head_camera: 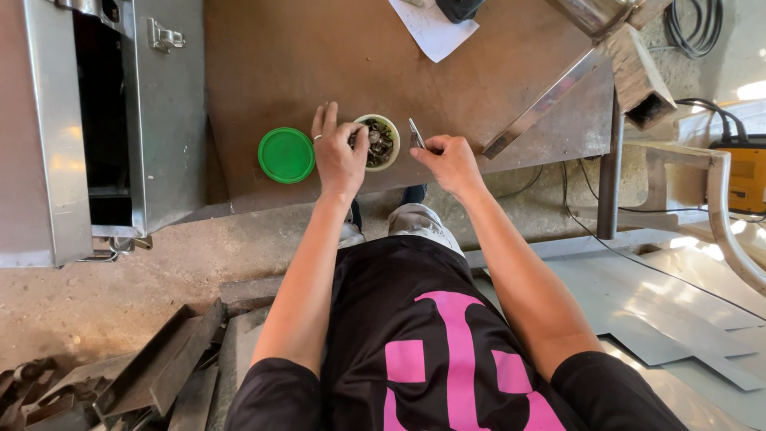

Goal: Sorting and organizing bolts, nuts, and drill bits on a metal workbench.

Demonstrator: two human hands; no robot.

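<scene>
A small round pale-green tub full of dark metal screws and bolts stands near the front edge of a rusty brown metal table. My left hand rests at the tub's left rim, thumb and forefinger pinching a small piece of hardware over it. Its ring finger wears a ring. My right hand is just right of the tub and grips a small flat metal piece that sticks up toward the tub. The tub's green lid lies flat to the left of my left hand.
A steel box with a latch stands at the left. On the table's right lie a flat metal bar and a square tube; a sheet of paper lies at the back. Sheet metal, cables and scrap cover the floor.
</scene>
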